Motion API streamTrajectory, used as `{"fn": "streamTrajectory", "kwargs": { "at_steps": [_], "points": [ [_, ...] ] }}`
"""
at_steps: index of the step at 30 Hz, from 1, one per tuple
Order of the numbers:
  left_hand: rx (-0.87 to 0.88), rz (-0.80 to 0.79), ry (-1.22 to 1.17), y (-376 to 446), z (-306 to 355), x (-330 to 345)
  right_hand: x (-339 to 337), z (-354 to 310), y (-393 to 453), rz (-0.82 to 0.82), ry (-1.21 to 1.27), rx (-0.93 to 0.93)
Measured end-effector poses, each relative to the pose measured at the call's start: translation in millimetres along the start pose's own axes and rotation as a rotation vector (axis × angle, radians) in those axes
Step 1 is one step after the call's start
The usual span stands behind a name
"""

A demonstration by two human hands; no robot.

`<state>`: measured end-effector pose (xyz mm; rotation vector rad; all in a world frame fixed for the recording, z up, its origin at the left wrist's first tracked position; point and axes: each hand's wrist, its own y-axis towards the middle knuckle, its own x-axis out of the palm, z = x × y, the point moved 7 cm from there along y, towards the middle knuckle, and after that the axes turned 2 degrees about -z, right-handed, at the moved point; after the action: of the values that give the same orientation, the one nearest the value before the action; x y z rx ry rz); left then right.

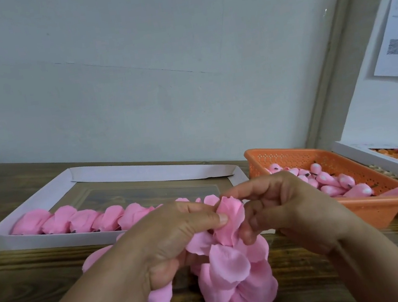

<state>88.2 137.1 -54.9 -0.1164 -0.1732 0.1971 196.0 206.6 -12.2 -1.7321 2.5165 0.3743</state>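
The left hand (178, 233) was clamped on a pink fabric flower (235, 273) just below the centre of the view, its thumb pressing the top petal against the fingers while loose petals hung down beneath toward 6 o'clock. The right hand (285, 205), at 3 o'clock of the flower, had its fingers curled in and pinched that same top petal at its right edge. The flower was held just above the wooden table (33, 289). At 10 o'clock from the hands lay a shallow white cardboard tray (52, 242) with a row of pink flowers (82, 221) lined along its near wall. At 2 o'clock stood an orange perforated basket (370, 213) holding pink buds (330, 181), and a white box (362, 153) lay just beyond it.
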Motion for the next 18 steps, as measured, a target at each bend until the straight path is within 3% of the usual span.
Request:
{"fn": "streamTrajectory", "kwargs": {
  "at_steps": [10, 15, 18],
  "points": [
    [0.008, 0.003, 0.039, 2, -4, 5, -1, -4, 3, 0.122, -0.227, -0.04],
    [0.036, -0.05, -0.339, 5, 0, 4, -27, -9, 0, 0.481, -0.184, -0.145],
    [0.051, -0.002, -0.479, 9, -3, 4, -29, -11, -4, 0.599, -0.225, -0.175]
  ]
}}
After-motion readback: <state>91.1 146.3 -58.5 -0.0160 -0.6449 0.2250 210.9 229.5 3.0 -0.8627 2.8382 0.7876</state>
